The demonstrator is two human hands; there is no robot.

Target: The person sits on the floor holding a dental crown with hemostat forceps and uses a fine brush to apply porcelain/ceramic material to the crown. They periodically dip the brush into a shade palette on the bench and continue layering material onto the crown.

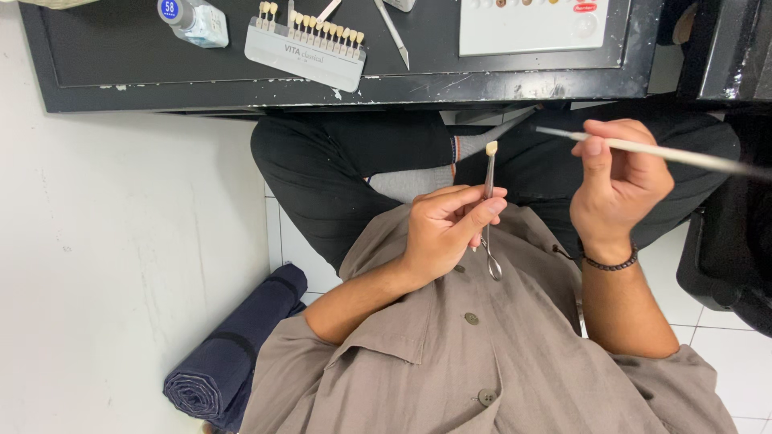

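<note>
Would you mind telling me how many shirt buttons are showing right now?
3 buttons on the grey-brown shirt: one just under the left hand, one mid-chest, one lowest. Folds of cloth may hide others.

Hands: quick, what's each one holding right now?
Left hand: closed on metal tweezers that grip a small tooth.
Right hand: closed on a thin brush.

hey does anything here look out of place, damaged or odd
The black bench's front edge is chipped, with paint flaking to pale spots. A rolled dark blue cloth lies on the floor by the wall. The left hand grips tweezers holding a small tooth; the right hand holds a brush.
</note>
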